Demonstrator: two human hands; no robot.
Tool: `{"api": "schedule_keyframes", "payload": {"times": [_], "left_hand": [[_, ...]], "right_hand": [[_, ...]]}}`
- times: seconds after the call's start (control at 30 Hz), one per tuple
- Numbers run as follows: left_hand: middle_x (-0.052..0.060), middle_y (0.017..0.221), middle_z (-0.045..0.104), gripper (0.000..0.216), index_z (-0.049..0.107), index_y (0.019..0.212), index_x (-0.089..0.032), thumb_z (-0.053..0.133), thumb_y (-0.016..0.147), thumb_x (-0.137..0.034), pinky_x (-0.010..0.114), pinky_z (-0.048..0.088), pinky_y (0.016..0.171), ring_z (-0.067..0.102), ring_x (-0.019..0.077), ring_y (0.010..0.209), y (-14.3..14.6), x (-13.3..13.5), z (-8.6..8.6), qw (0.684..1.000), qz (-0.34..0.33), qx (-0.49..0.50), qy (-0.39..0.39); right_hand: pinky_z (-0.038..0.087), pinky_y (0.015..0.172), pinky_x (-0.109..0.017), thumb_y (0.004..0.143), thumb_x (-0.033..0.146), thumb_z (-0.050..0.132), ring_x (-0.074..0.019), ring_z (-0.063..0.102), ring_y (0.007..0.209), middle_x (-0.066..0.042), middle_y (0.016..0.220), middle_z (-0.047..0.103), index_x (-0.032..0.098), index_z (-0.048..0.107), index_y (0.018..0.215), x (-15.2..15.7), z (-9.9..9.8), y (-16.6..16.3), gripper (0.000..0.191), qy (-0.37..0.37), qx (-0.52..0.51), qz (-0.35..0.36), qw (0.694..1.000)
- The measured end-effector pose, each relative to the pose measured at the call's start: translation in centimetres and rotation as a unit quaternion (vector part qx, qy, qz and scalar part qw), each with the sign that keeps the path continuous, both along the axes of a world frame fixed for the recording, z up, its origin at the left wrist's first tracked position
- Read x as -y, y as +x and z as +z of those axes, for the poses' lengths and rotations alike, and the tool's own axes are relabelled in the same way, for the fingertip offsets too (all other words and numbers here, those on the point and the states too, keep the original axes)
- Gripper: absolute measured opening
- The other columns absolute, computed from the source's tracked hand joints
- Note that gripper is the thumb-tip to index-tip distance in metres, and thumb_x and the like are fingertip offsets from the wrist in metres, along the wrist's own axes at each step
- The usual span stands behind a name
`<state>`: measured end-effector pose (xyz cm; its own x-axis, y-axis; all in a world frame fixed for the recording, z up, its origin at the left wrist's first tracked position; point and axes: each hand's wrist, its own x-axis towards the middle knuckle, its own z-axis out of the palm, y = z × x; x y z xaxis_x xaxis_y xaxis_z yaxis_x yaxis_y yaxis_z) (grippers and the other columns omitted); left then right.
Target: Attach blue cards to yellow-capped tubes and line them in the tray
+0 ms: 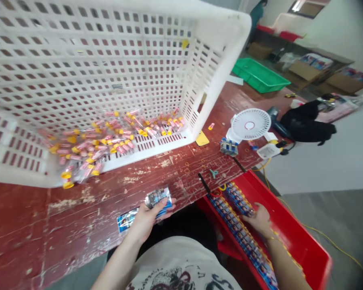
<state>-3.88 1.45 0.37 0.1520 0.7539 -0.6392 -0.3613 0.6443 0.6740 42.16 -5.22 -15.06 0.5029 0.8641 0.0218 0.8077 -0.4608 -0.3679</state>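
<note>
My left hand [145, 219] is closed on a small stack of shiny blue printed packets [157, 199] at the near edge of the worn red table [87, 209]. My right hand [260, 219] reaches down into a red bin [293, 237] at my right side, fingers pressed on rows of the same blue packets [238, 217] lined up inside. A large white perforated crate [109, 80] lies tipped on its side on the table, with several pink tubes with yellow caps [109, 141] in clear wrappers spilling toward its mouth.
A small white fan [250, 125], a bundle of blue packets [229, 146], a yellow card [202, 139] and rubber bands lie on the table's right part. A black bag [305, 123], a green tray [260, 74] and cardboard boxes stand beyond. A yellow cable runs across the grey floor.
</note>
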Motion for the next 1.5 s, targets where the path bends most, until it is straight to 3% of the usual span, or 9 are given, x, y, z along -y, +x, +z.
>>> {"api": "schedule_keyframes", "payload": {"times": [0.13,0.23,0.37,0.47,0.57,0.77,0.97,1.27,1.5], "left_hand": [[0.016,0.098,0.073,0.041,0.070,0.095,-0.011,0.078,0.067,-0.040,0.034,0.058,0.074,0.070,0.0255,0.086,-0.5,0.0,-0.5,1.000,0.000,0.008,-0.008],[0.015,0.093,0.074,0.044,0.070,0.092,-0.011,0.082,0.062,-0.041,0.032,0.058,0.070,0.071,0.0237,0.080,-1.1,-0.1,-0.6,1.000,0.029,-0.005,0.007],[0.015,0.090,0.074,0.047,0.070,0.090,-0.011,0.082,0.059,-0.043,0.030,0.057,0.067,0.071,0.0231,0.076,-1.8,0.1,-0.1,0.996,0.086,-0.025,0.012],[0.017,0.094,0.073,0.044,0.070,0.089,-0.011,0.078,0.065,-0.047,0.029,0.057,0.065,0.071,0.0241,0.081,-2.4,0.5,0.4,0.994,0.107,-0.030,0.011],[0.016,0.095,0.073,0.041,0.070,0.088,-0.011,0.079,0.064,-0.044,0.028,0.057,0.064,0.070,0.0240,0.083,-3.0,0.7,0.9,0.990,0.135,-0.041,0.024],[0.009,0.073,0.072,0.038,0.070,0.078,-0.011,0.085,0.055,-0.037,0.028,0.056,0.060,0.067,0.0182,0.065,-3.9,0.1,1.2,0.986,0.157,-0.041,0.030],[0.004,0.057,0.066,0.035,0.071,0.071,-0.011,0.086,0.052,-0.037,0.029,0.055,0.057,0.062,0.0160,0.054,-3.3,-0.6,1.5,0.986,0.125,-0.074,0.076],[0.000,0.053,0.065,0.031,0.068,0.066,-0.013,0.086,0.051,-0.033,0.027,0.052,0.054,0.059,0.0150,0.050,-2.6,-0.6,0.9,0.981,0.118,-0.110,0.110],[0.001,0.053,0.064,0.033,0.068,0.067,-0.012,0.087,0.050,-0.033,0.026,0.053,0.053,0.060,0.0140,0.049,-2.5,-0.6,0.5,0.982,0.118,-0.110,0.099]], "right_hand": [[0.043,0.080,-0.057,0.059,0.057,0.065,-0.0413,0.056,0.098,-0.019,0.099,0.058,0.018,0.053,0.101,-4.0,2.8,-5.3,0.058,0.146,0.039,0.044,0.987],[0.044,0.088,-0.048,0.075,0.042,0.059,-0.0293,0.058,0.096,-0.014,0.099,0.061,0.018,0.056,0.090,-10.7,6.6,-13.8,0.029,0.256,-0.056,0.218,0.940],[0.043,0.092,-0.042,0.080,0.028,0.055,-0.0236,0.056,0.096,-0.010,0.095,0.062,0.019,0.055,0.088,-21.7,11.0,-27.4,0.013,0.224,-0.203,0.376,0.876],[0.039,0.098,-0.043,0.077,0.019,0.055,-0.0253,0.052,0.105,-0.013,0.102,0.060,0.016,0.054,0.092,-28.5,11.9,-35.4,0.015,0.199,-0.231,0.400,0.864],[0.030,0.104,-0.052,0.074,0.014,0.056,-0.0303,0.047,0.113,-0.018,0.108,0.057,0.013,0.052,0.097,-31.6,11.5,-39.7,0.023,0.179,-0.268,0.381,0.867],[0.050,0.086,-0.048,0.085,0.032,0.050,-0.0226,0.063,0.091,-0.007,0.094,0.061,0.021,0.038,0.117,-27.9,11.7,-37.9,0.036,0.120,-0.398,0.334,0.846],[0.053,0.088,-0.043,0.082,0.035,0.063,-0.0168,0.068,0.086,0.002,0.096,0.061,0.031,0.040,0.110,-18.8,16.3,-33.5,0.036,0.015,-0.661,0.347,0.665],[0.053,0.087,-0.041,0.084,0.031,0.063,-0.0171,0.063,0.092,-0.004,0.105,0.060,0.028,0.044,0.105,-16.3,18.5,-32.9,0.029,0.056,-0.552,0.465,0.690],[0.054,0.081,-0.040,0.081,0.032,0.065,-0.0179,0.065,0.086,-0.002,0.095,0.063,0.027,0.043,0.102,-15.7,18.3,-32.8,0.031,0.030,-0.569,0.444,0.692]]}}
